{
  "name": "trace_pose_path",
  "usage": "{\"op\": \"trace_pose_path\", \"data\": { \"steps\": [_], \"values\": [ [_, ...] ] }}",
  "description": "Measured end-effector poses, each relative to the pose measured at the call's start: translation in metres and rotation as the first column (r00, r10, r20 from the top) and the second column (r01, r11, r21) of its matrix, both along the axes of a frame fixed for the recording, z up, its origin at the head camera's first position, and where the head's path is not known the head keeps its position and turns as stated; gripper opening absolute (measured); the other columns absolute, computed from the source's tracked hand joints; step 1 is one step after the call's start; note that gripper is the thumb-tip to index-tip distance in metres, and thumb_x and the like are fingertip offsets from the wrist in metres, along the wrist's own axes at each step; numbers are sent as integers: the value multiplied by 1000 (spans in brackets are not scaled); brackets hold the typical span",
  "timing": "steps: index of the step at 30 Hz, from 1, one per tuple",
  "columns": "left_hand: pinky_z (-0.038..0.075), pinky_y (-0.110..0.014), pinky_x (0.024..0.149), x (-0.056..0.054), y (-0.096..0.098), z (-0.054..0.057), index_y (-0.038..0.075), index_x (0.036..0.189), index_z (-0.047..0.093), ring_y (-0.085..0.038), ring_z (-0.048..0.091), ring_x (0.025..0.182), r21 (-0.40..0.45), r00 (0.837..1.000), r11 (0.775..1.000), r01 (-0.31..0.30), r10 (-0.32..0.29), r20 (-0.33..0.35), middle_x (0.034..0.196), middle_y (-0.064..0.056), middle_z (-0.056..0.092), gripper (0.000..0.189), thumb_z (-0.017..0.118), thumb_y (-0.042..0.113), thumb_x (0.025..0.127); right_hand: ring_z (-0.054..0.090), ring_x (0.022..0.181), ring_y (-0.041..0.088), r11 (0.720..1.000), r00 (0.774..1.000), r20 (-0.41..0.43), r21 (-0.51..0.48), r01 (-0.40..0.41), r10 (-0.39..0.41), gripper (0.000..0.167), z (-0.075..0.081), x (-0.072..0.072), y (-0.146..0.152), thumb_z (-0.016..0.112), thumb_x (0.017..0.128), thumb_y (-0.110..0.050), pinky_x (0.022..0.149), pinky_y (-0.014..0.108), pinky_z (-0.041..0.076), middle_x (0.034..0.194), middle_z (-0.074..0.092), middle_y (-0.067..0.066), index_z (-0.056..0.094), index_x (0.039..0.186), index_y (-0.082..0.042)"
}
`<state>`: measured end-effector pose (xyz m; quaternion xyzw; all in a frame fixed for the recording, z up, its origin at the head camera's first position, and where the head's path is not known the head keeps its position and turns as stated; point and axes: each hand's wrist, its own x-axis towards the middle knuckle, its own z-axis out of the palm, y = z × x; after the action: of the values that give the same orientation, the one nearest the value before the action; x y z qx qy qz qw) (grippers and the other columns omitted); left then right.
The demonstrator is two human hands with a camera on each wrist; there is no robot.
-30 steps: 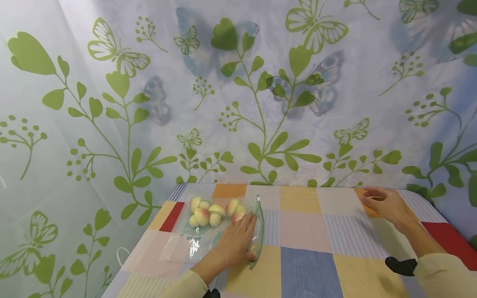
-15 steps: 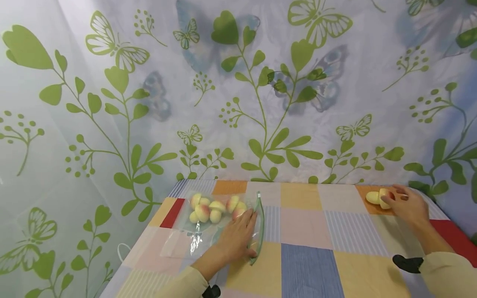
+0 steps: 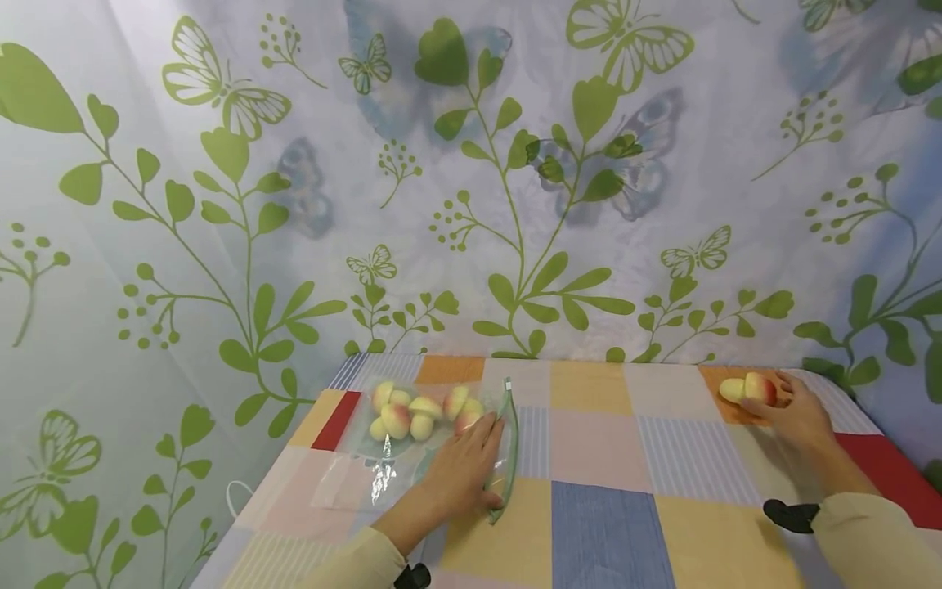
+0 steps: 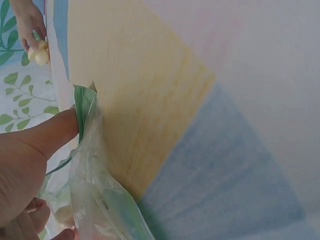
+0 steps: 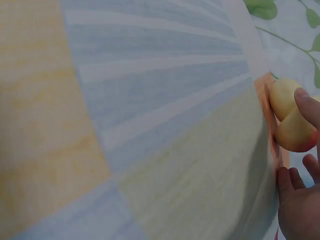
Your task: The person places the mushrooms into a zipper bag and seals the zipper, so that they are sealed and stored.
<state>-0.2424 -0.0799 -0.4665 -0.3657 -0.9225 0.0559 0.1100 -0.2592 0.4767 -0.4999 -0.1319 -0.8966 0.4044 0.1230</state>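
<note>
Right hand's shift: since half a second ago, the right hand [image 3: 798,417] has slid off the cap toward 4 o'clock, so the red cap now shows; the left hand [image 3: 459,470] has stayed put.
Right hand's hold: partly closed, thumb at the 6 o'clock side and fingers at the 3 o'clock side, pinching the loose mushroom piece [image 3: 758,389]; how firmly cannot be told.
Left hand's spread: fingers extended, laid over the clear bag [image 3: 334,491] at its 4 o'clock side, with the thumb against the green zip edge [image 3: 515,450].
Loose mushroom: one, at 2 o'clock on the tabletop [image 3: 603,523], over an orange patch [image 3: 710,380]; stalk toward 9 o'clock, cap toward 3.
Bag: one, at 10 o'clock on the tabletop, its zip edge along its 3 o'clock side.
Bagged mushrooms: five caps can be made out among the bagged mushroom pieces [image 3: 395,421], clustered toward the bag's 12 o'clock end; the left hand partly covers one, so the full number is uncertain.
Sleeves: two, cream, the right sleeve [image 3: 868,540] at 4 o'clock, the left sleeve [image 3: 361,564] at 7.
Cord: one white loop of cord [image 3: 234,495], beside the tabletop at 9 o'clock.
Backdrop: leaf-and-butterfly curtain [image 3: 471,204] beyond the 12 o'clock edge.
</note>
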Motion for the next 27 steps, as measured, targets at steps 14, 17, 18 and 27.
{"op": "trace_pose_path", "data": {
  "steps": [14,17,18,27],
  "values": [
    [49,-41,105,1,-1,1,-3,157,33,-30,44,142,9,1000,1000,3,-3,9,161,-20,36,123,87,63,70,40,127,62,999,999,-32,-33,-3,2,80,-6,-2,-6,73,98,-34,70,27,43,145,35,46,31,153,7],
    [49,-41,104,1,-1,0,-3,157,33,-30,45,142,8,1000,1000,4,-4,4,160,-20,37,123,87,64,69,41,128,61,999,999,-33,-43,12,-14,80,-7,-2,-8,75,97,-33,70,25,40,147,36,44,33,153,6],
    [50,-40,104,1,-2,-1,-3,157,33,-30,45,142,9,1000,1000,7,-7,3,160,-20,37,124,87,64,69,42,128,60,999,999,-37,-46,18,-20,80,-7,-1,-9,75,97,-33,69,23,40,148,36,43,34,153,6],
    [48,-40,106,-2,-2,-5,-3,157,32,-29,45,142,6,1000,1000,13,-13,-16,160,-19,37,124,85,66,68,40,128,62,999,999,-48,-42,-3,1,88,0,4,-5,75,96,-35,62,13,39,151,32,44,28,156,8]
  ]
}}
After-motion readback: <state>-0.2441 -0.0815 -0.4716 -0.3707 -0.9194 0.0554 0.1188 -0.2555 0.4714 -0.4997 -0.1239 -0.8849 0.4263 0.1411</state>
